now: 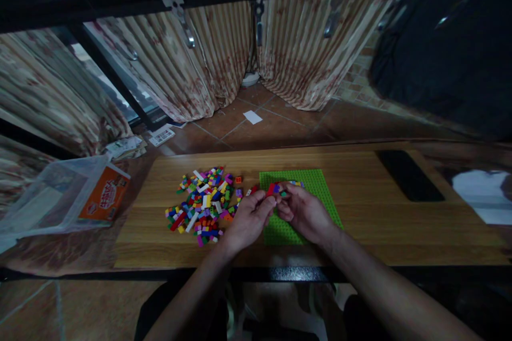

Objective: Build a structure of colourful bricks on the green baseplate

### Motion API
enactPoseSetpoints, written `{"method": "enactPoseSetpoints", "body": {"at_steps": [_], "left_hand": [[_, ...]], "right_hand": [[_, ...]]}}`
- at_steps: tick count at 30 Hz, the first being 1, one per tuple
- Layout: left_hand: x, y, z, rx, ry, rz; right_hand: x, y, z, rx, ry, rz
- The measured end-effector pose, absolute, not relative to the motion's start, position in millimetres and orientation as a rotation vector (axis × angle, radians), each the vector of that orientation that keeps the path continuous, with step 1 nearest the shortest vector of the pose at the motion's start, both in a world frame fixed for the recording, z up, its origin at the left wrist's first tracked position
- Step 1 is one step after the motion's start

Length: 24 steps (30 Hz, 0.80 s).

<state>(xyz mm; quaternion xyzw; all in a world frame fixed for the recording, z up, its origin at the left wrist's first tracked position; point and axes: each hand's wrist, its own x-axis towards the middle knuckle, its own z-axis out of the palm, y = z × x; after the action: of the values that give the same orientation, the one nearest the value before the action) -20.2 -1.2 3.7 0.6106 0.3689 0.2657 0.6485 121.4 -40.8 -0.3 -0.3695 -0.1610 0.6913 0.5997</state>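
Note:
Both hands meet over the left part of a green studded baseplate [320, 197]. My left hand [248, 218] is closed, its thumb and fingers pinching a small cluster of toy bricks [272, 189] with red and blue showing. From the other side my right hand [306, 210] curls its fingers around the same cluster, near a small green brick [283, 193]. Fingers cover part of the bricks, so how they join cannot be seen. Behind the right hand, more coloured bricks [298, 184] show at the plate's far part. A loose pile of bricks [206, 200] lies left of my left hand.
The wooden table [360, 234] carries a black phone-like slab [410, 176] at the right. Beyond its left end stands a clear plastic bin [52, 197] with an orange label. Striped curtains [224, 58] hang behind, and a white paper [253, 116] lies on the floor.

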Motion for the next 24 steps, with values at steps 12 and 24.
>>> {"method": "enactPoseSetpoints", "body": {"at_steps": [12,24], "left_hand": [[-16,-7,1,1.065,0.755,0.546],[-18,-7,8,1.647,0.804,0.684]], "right_hand": [[121,-43,-1,-1.044,-0.584,1.445],[117,-48,-8,-0.980,-0.188,1.604]]}}
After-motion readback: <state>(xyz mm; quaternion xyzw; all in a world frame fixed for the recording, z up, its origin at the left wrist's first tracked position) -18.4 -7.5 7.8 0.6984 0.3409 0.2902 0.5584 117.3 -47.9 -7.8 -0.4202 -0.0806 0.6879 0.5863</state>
